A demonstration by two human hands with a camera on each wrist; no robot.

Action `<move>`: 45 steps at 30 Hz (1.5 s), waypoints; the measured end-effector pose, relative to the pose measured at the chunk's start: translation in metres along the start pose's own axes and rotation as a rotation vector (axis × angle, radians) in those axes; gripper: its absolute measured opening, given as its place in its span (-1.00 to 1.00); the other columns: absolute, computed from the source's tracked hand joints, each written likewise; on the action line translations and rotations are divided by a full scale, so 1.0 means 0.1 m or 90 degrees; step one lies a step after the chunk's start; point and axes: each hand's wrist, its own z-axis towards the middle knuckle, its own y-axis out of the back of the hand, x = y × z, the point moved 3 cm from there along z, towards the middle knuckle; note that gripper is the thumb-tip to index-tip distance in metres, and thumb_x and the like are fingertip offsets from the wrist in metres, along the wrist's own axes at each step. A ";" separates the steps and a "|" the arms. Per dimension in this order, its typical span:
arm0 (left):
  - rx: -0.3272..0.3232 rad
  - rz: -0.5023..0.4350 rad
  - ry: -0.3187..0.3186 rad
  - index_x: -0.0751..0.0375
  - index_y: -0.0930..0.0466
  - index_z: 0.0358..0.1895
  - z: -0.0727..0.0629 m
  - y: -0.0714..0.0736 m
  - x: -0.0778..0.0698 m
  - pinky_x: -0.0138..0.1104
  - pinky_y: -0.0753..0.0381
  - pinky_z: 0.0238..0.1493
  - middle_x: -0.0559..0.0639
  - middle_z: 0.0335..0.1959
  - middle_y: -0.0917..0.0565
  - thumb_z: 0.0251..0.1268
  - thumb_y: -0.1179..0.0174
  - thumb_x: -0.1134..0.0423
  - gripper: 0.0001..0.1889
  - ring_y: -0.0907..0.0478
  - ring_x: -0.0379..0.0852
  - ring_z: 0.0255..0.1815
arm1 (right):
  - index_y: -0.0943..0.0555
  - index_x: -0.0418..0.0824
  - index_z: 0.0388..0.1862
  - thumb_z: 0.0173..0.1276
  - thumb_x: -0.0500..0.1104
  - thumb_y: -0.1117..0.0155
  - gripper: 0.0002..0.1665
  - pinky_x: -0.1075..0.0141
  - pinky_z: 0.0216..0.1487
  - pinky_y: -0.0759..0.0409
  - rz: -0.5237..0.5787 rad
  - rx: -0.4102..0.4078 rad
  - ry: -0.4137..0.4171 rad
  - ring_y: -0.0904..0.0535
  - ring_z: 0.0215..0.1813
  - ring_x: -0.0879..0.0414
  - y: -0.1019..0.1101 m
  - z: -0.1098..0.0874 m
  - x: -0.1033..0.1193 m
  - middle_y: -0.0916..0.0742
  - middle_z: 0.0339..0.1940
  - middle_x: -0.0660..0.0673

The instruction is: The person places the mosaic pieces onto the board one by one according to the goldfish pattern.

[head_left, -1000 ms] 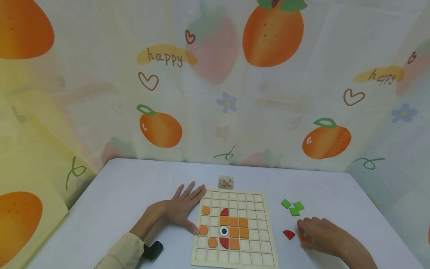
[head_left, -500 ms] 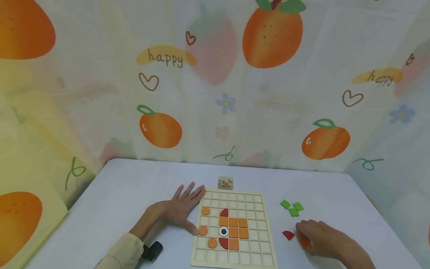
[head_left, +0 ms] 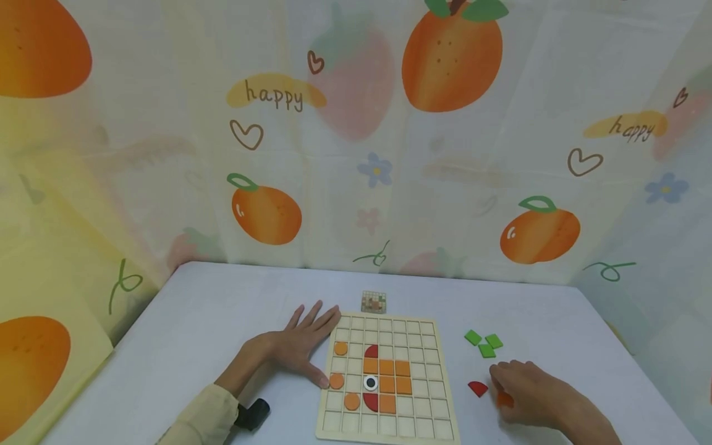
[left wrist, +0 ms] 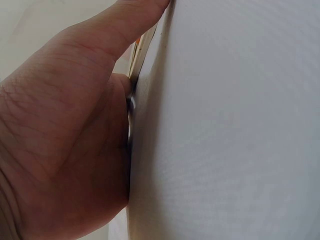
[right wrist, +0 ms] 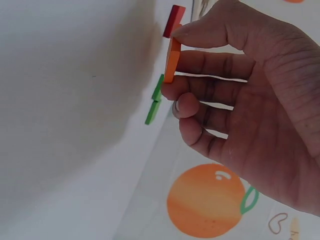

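My left hand (head_left: pixel 297 347) lies spread at the left edge of a pale gridded board (head_left: pixel 425 426), thumb and fingertips at its rim. The board carries orange squares (head_left: pixel 387 384), orange discs (head_left: pixel 351 402), two red quarter-round pieces (head_left: pixel 371 403) and a white disc with a black dot (head_left: pixel 370 382). To the right of the board, my right hand (head_left: pixel 528 392) pinches an orange tile (right wrist: pixel 173 60) between thumb and fingers; the right wrist view shows it edge-on. A red quarter-round piece (head_left: pixel 478 388) lies on the table just left of that hand.
Several green tiles (head_left: pixel 487 350) lie beyond the right hand. A small patterned card (head_left: pixel 374 301) sits behind the board. A black device (head_left: pixel 253 415) is at the left wrist. A fruit-printed cloth (head_left: pixel 334 154) hangs behind the white table (head_left: pixel 222 296).
The right hand stays almost in place, shifting only slightly with the orange tile. The left hand and the pieces on the board have not moved.
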 end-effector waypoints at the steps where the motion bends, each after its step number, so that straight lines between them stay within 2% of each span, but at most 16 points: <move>1: 0.000 -0.002 -0.001 0.11 0.31 0.74 0.00 0.00 0.00 0.31 0.45 0.69 0.05 0.80 0.30 0.03 -0.44 -0.44 0.42 0.50 0.27 0.78 | -0.54 -0.01 -0.28 0.15 -0.19 -0.59 -0.66 0.34 -0.26 -0.46 0.003 0.001 0.001 -0.41 -0.32 0.15 0.00 0.00 0.01 -0.54 -0.46 0.09; 4: 0.000 -0.003 -0.001 0.12 0.30 0.74 0.00 -0.01 -0.01 0.31 0.45 0.69 0.05 0.80 0.30 0.03 -0.44 -0.44 0.41 0.49 0.26 0.79 | -0.56 -0.01 -0.26 0.16 -0.18 -0.59 -0.67 0.34 -0.24 -0.52 0.016 0.004 0.002 -0.43 -0.29 0.14 0.04 0.01 0.04 -0.56 -0.44 0.10; 7: 0.004 -0.004 0.001 0.11 0.30 0.74 0.01 -0.01 -0.01 0.30 0.46 0.69 0.04 0.80 0.30 0.02 -0.43 -0.46 0.42 0.50 0.26 0.79 | -0.56 0.00 -0.27 0.18 -0.18 -0.55 -0.70 0.37 -0.26 -0.49 0.016 -0.014 0.059 -0.41 -0.31 0.22 0.08 -0.02 0.07 -0.54 -0.45 0.14; 11: 0.009 -0.004 0.005 0.08 0.31 0.74 0.02 -0.01 0.00 0.29 0.48 0.69 0.02 0.80 0.31 0.00 -0.41 -0.50 0.43 0.52 0.25 0.78 | -0.54 0.01 -0.29 0.19 -0.20 -0.49 -0.73 0.42 -0.31 -0.42 0.031 -0.037 0.162 -0.34 -0.35 0.37 0.15 -0.06 0.16 -0.51 -0.45 0.21; 15: 0.005 0.000 0.010 0.09 0.30 0.74 0.01 0.00 -0.01 0.29 0.46 0.70 0.02 0.80 0.30 0.01 -0.42 -0.48 0.42 0.51 0.25 0.79 | -0.56 0.01 -0.26 0.17 -0.22 -0.47 -0.74 0.45 -0.30 -0.44 0.041 -0.044 0.213 -0.34 -0.33 0.42 0.19 -0.04 0.31 -0.51 -0.42 0.22; 19: 0.002 0.000 0.010 0.09 0.31 0.74 0.01 0.00 -0.02 0.30 0.46 0.70 0.01 0.80 0.31 0.01 -0.43 -0.47 0.42 0.50 0.24 0.79 | -0.56 0.01 -0.26 0.15 -0.23 -0.45 -0.74 0.48 -0.31 -0.42 0.017 -0.063 0.255 -0.32 -0.32 0.43 0.23 -0.02 0.46 -0.49 -0.41 0.23; 25: 0.004 -0.001 0.001 0.08 0.32 0.74 0.02 -0.01 -0.01 0.30 0.46 0.69 0.02 0.80 0.32 0.01 -0.41 -0.49 0.43 0.52 0.25 0.78 | -0.56 0.02 -0.26 0.22 -0.16 -0.45 -0.78 0.47 -0.28 -0.41 -0.028 -0.057 0.296 -0.29 -0.30 0.38 0.23 0.03 0.69 -0.48 -0.38 0.24; 32: 0.005 -0.002 0.008 0.06 0.30 0.74 0.02 -0.02 0.00 0.28 0.48 0.70 -0.01 0.80 0.31 -0.01 -0.43 -0.49 0.43 0.52 0.21 0.79 | -0.65 -0.02 -0.18 0.24 -0.11 -0.48 -0.80 0.48 -0.22 -0.46 -0.074 -0.051 0.332 -0.32 -0.28 0.36 0.16 0.13 1.00 -0.55 -0.35 0.23; 41: 0.002 -0.003 0.012 0.08 0.28 0.74 0.01 -0.01 -0.02 0.29 0.45 0.70 0.02 0.80 0.28 -0.03 -0.44 -0.48 0.43 0.50 0.24 0.79 | -0.62 -0.04 -0.23 0.26 -0.11 -0.48 -0.81 0.52 -0.20 -0.37 -0.170 -0.124 0.434 -0.26 -0.33 0.35 0.02 0.21 1.28 -0.46 -0.44 0.24; 45: 0.003 -0.008 0.024 0.02 0.28 0.74 0.02 -0.01 -0.02 0.27 0.47 0.71 -0.03 0.80 0.29 -0.05 -0.44 -0.50 0.43 0.51 0.20 0.79 | -0.62 -0.05 -0.22 0.31 -0.08 -0.46 -0.82 0.51 -0.18 -0.41 -0.196 -0.140 0.445 -0.27 -0.33 0.34 -0.03 0.24 1.33 -0.51 -0.43 0.21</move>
